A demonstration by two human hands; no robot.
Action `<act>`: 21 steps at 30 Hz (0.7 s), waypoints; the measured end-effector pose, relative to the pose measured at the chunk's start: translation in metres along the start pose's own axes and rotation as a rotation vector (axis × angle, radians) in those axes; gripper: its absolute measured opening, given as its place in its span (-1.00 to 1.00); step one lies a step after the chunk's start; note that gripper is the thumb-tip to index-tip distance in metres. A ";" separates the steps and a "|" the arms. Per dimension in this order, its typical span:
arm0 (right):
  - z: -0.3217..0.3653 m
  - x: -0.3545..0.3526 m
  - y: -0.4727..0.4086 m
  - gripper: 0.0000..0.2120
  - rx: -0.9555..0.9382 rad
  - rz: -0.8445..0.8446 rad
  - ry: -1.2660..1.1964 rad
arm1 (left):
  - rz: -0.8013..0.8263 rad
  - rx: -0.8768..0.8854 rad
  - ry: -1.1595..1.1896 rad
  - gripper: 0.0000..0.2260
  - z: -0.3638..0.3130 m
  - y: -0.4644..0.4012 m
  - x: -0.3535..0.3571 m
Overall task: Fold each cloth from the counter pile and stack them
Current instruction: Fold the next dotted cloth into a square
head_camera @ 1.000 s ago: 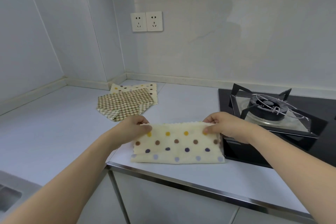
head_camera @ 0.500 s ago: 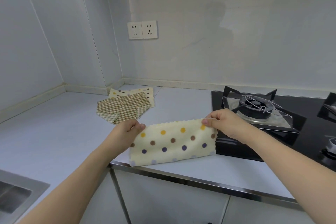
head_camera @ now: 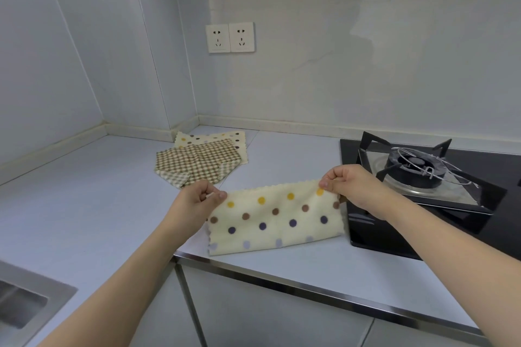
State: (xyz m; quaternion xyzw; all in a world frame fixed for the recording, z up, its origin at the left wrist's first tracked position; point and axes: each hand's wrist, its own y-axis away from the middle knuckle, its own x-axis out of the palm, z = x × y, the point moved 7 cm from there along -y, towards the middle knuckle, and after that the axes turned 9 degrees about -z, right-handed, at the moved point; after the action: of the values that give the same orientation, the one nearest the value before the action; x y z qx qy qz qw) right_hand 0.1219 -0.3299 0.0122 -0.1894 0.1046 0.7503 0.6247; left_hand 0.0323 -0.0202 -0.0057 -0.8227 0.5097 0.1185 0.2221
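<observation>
fingers: left hand [head_camera: 197, 200] and right hand [head_camera: 348, 187] each pinching a top corner of the polka-dot cloth [head_camera: 276, 220] | cloth: hanging folded, lower edge touching the counter [head_camera: 84, 205] beside the stove [head_camera: 423, 177] | checked cloth [head_camera: 197, 162] lying behind

Cream cloth [head_camera: 277, 218] with yellow, brown, purple dots; brown-checked cloth [head_camera: 197, 162]; black hob [head_camera: 423, 191].

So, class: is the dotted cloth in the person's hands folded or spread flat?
Folded. The dotted cloth is doubled, a fold running along its near edge, while the left hand and right hand pinch its top corners.
</observation>
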 end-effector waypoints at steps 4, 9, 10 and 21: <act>-0.004 0.010 -0.018 -0.88 0.011 0.032 0.045 | -0.032 -0.071 -0.018 -0.76 0.014 -0.007 0.001; -0.005 0.023 -0.043 -0.89 -0.021 0.027 0.159 | -0.053 -0.003 -0.174 -0.89 0.016 -0.018 0.008; -0.006 0.025 -0.048 -0.87 -0.026 0.016 0.197 | -0.050 -0.006 -0.191 -0.90 0.017 -0.021 0.010; -0.021 0.040 -0.085 -0.68 0.001 0.001 0.344 | -0.032 -0.092 -0.150 -0.85 0.030 -0.039 0.017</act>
State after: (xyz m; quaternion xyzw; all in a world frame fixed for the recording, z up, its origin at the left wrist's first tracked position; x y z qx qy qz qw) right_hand 0.2018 -0.2851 -0.0164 -0.3148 0.2104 0.7071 0.5971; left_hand 0.0758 -0.0048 -0.0293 -0.8291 0.4723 0.1994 0.2232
